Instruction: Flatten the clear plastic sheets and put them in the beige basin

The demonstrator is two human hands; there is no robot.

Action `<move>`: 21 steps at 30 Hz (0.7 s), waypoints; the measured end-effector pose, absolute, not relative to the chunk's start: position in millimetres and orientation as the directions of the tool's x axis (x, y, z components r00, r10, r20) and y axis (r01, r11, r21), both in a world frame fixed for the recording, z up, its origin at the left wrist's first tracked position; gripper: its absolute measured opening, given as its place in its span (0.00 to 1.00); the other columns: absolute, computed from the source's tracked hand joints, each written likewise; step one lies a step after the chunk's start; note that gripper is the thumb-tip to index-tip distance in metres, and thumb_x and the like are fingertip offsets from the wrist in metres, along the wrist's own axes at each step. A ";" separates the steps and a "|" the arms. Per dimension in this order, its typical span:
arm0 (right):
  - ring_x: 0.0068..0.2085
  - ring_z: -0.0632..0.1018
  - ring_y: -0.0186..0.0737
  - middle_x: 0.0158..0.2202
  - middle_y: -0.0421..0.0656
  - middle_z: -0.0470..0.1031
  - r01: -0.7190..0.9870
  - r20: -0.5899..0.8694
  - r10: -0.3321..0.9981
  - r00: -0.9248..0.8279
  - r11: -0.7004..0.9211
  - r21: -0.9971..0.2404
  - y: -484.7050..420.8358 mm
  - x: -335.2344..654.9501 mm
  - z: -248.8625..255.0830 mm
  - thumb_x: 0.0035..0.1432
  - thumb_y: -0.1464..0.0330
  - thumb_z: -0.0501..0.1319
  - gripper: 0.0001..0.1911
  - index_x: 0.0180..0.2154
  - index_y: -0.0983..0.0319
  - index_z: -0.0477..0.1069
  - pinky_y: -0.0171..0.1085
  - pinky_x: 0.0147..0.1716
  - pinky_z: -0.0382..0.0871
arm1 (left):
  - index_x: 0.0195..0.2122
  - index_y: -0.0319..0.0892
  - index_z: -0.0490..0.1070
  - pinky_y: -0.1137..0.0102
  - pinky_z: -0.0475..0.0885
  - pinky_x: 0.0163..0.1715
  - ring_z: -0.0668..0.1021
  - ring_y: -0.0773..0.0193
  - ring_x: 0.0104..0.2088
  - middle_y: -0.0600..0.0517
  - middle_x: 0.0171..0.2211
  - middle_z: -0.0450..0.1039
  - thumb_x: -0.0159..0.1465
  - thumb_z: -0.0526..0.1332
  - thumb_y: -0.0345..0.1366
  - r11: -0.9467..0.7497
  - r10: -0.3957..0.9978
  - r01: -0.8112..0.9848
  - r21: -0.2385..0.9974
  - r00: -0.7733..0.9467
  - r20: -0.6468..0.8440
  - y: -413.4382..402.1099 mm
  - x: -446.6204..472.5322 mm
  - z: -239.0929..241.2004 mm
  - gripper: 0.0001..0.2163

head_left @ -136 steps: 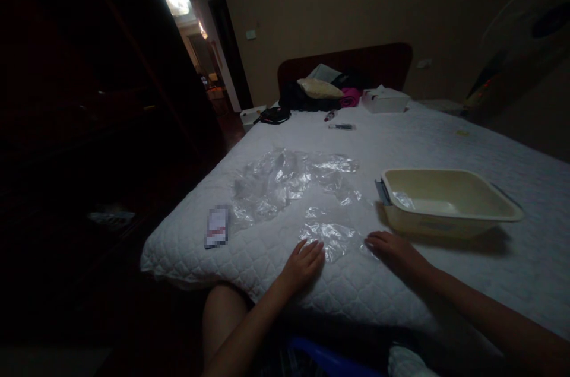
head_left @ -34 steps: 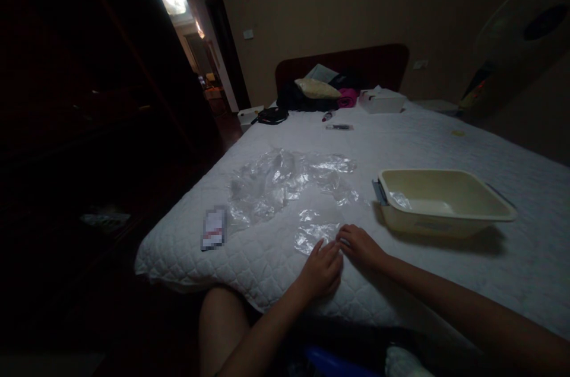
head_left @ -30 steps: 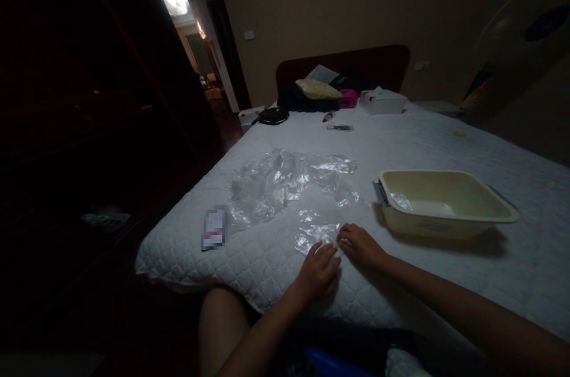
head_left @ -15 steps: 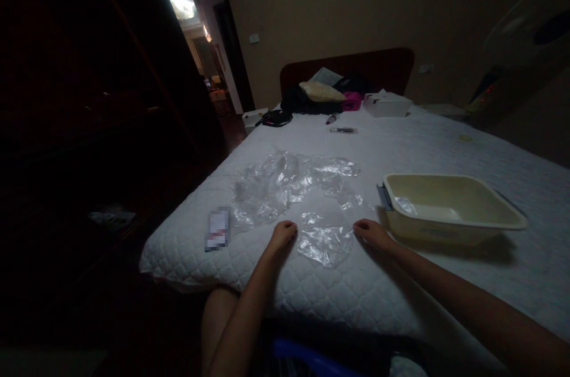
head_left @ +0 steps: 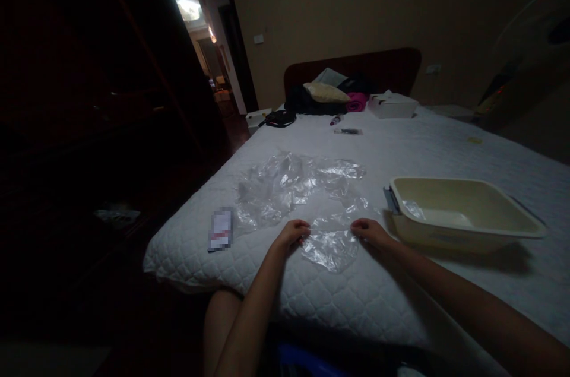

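Observation:
A clear plastic bag point(head_left: 330, 249) lies crinkled near the front edge of the white quilted bed point(head_left: 378, 300). My left hand point(head_left: 294, 233) pinches its left upper edge, fingers closed. On the opposite side, my right hand point(head_left: 367, 231) has its fingertips closed on the right upper edge. The edge between the two hands looks fairly straight. Beyond them, more crumpled clear plastic bags point(head_left: 276, 190) spread across the cover in an arc.
To the right stands a cream plastic bin point(head_left: 472, 240) with grey handles and a bit of clear plastic inside. A blurred phone-sized card point(head_left: 221, 230) lies at left. Toward the headboard are a white box point(head_left: 392, 106), a black bag point(head_left: 280, 119) and a small packet point(head_left: 348, 132).
My left hand has moved right, closer to the right hand, and now grips the bag's edge. The whole view has shifted slightly.

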State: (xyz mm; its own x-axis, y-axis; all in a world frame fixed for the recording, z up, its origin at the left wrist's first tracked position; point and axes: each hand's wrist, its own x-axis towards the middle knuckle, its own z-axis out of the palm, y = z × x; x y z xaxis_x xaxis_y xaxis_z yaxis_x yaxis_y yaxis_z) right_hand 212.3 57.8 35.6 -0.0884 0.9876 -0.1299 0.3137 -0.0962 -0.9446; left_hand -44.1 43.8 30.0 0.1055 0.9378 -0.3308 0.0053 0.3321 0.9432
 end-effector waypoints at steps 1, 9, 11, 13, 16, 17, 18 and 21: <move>0.21 0.69 0.34 0.18 0.39 0.69 0.292 -0.127 0.988 -0.083 -0.098 -0.951 57.8 212.0 35.6 0.36 0.64 0.61 0.10 0.23 0.63 0.68 0.33 0.21 0.61 | 0.33 0.35 0.69 0.80 0.57 0.13 0.64 0.77 0.14 0.57 0.19 0.64 0.45 0.66 0.32 0.322 0.941 -0.006 0.947 0.110 -0.320 43.3 -44.5 28.8 0.13; 0.19 0.65 0.30 0.16 0.36 0.65 0.117 -0.102 0.991 -0.082 -0.092 -0.989 51.3 208.1 40.0 0.32 0.65 0.62 0.11 0.22 0.63 0.66 0.31 0.19 0.56 | 0.29 0.35 0.69 0.79 0.56 0.12 0.63 0.77 0.13 0.58 0.16 0.63 0.45 0.65 0.32 0.272 0.958 -0.054 0.961 0.110 -0.265 43.5 -46.0 19.2 0.10; 0.19 0.65 0.30 0.16 0.36 0.65 0.106 -0.089 0.993 -0.073 -0.081 -0.991 49.6 207.3 41.5 0.32 0.66 0.62 0.10 0.20 0.63 0.65 0.31 0.20 0.56 | 0.28 0.35 0.69 0.79 0.55 0.12 0.63 0.77 0.12 0.58 0.16 0.63 0.45 0.66 0.32 0.266 0.961 -0.059 0.962 0.099 -0.259 43.4 -45.2 18.1 0.10; 0.21 0.66 0.31 0.17 0.37 0.66 0.134 -0.083 0.993 -0.086 -0.071 -0.988 49.4 207.4 42.9 0.31 0.66 0.62 0.09 0.19 0.63 0.66 0.32 0.21 0.57 | 0.27 0.35 0.69 0.79 0.56 0.12 0.62 0.77 0.12 0.58 0.16 0.64 0.45 0.66 0.32 0.263 0.962 -0.063 0.963 0.090 -0.257 43.0 -44.1 18.4 0.10; 0.22 0.67 0.33 0.17 0.38 0.66 0.179 -0.091 0.991 -0.102 -0.072 -0.981 51.1 208.7 44.0 0.31 0.66 0.61 0.08 0.19 0.63 0.67 0.32 0.22 0.57 | 0.28 0.34 0.71 0.79 0.56 0.12 0.62 0.77 0.12 0.57 0.16 0.65 0.45 0.66 0.32 0.267 0.962 -0.062 0.962 0.078 -0.262 41.9 -43.3 20.5 0.10; 0.22 0.67 0.33 0.17 0.38 0.66 0.194 -0.099 0.990 -0.104 -0.077 -0.978 51.7 209.0 44.0 0.31 0.66 0.60 0.08 0.19 0.63 0.67 0.32 0.22 0.56 | 0.28 0.34 0.72 0.79 0.56 0.12 0.62 0.77 0.12 0.57 0.15 0.64 0.45 0.66 0.32 0.270 0.961 -0.058 0.961 0.074 -0.265 41.5 -43.3 21.2 0.10; 0.22 0.67 0.33 0.17 0.38 0.66 0.211 -0.110 0.988 -0.106 -0.086 -0.974 52.0 209.0 43.8 0.31 0.66 0.60 0.08 0.19 0.63 0.67 0.32 0.22 0.56 | 0.28 0.34 0.72 0.78 0.56 0.13 0.62 0.77 0.12 0.57 0.14 0.64 0.45 0.66 0.32 0.273 0.961 -0.054 0.961 0.071 -0.269 41.2 -43.4 21.7 0.10; 0.21 0.66 0.32 0.16 0.38 0.65 0.234 -0.129 0.987 -0.092 -0.104 -0.967 51.8 208.2 42.9 0.32 0.66 0.59 0.07 0.19 0.63 0.67 0.32 0.21 0.55 | 0.26 0.33 0.73 0.78 0.56 0.13 0.62 0.76 0.12 0.57 0.12 0.62 0.46 0.66 0.33 0.277 0.960 -0.039 0.960 0.062 -0.274 40.7 -43.7 21.6 0.08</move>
State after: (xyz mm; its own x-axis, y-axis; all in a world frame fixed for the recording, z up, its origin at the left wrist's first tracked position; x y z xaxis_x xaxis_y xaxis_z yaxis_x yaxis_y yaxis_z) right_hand 208.2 51.8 42.9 -0.0924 0.9874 -0.1286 0.2335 -0.1041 -0.9668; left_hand -43.7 40.7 21.6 0.0616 0.9598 -0.2740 -0.0391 0.2766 0.9602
